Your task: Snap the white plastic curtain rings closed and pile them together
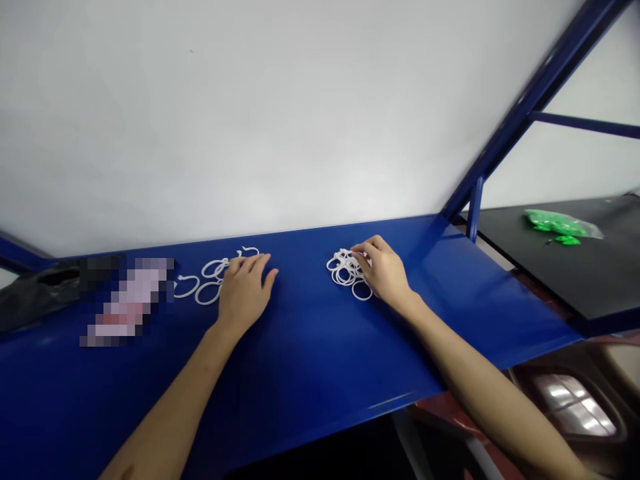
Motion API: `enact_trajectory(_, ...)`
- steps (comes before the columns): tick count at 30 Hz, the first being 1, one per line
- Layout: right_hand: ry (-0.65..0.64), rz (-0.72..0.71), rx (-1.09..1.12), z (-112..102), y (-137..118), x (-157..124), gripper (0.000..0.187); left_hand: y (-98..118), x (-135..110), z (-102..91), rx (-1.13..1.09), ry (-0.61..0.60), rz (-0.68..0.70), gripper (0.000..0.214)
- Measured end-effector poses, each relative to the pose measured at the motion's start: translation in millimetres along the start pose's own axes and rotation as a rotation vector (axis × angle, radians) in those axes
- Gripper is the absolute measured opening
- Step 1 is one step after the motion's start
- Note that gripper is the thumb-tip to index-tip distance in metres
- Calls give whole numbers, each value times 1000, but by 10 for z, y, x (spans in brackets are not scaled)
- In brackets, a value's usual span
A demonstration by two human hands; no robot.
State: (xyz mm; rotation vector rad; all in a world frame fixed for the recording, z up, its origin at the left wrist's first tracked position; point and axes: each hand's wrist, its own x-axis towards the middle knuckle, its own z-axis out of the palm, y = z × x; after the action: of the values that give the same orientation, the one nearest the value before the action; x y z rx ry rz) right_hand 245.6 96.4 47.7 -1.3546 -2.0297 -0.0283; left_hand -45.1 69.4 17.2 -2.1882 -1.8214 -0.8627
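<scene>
My left hand (pixel 246 288) lies flat on the blue shelf (pixel 310 347), fingers stretched out, its fingertips touching a loose spread of white plastic rings (pixel 209 280). My right hand (pixel 384 272) rests at a heap of white rings (pixel 345 270), its fingers curled and pinched onto rings at the top of the heap. The two hands are about a forearm's width apart.
A white wall rises behind the shelf. A dark bag (pixel 35 293) and a blurred-out patch (pixel 127 300) lie at the left. A blue frame post (pixel 475 207) stands at the right, beyond it a black shelf (pixel 575 267) with a bag of green parts (pixel 560 225).
</scene>
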Motion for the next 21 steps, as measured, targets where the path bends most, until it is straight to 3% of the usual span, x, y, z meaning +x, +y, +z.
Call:
enact_trajectory(4, -14, 39, -136, -33, 163, 53, 18, -191, -13, 91, 190, -27, -38, 43)
enact_trajectory(10, 65, 33, -146, -21, 167, 53, 22, -148, -14, 71, 130, -51, 1, 25)
enact_trajectory(15, 84, -97, 9, -43, -45, 3, 24, 90, 5, -31, -74, -15, 155, 11)
enact_trajectory(18, -41, -168, 216, -45, -241, -82, 24, 313, -51, -116, -178, 47, 266, 9)
enact_trajectory(21, -179, -129, 423, -10, -398, -184, 24, 516, -143, -187, -217, 78, 390, 11)
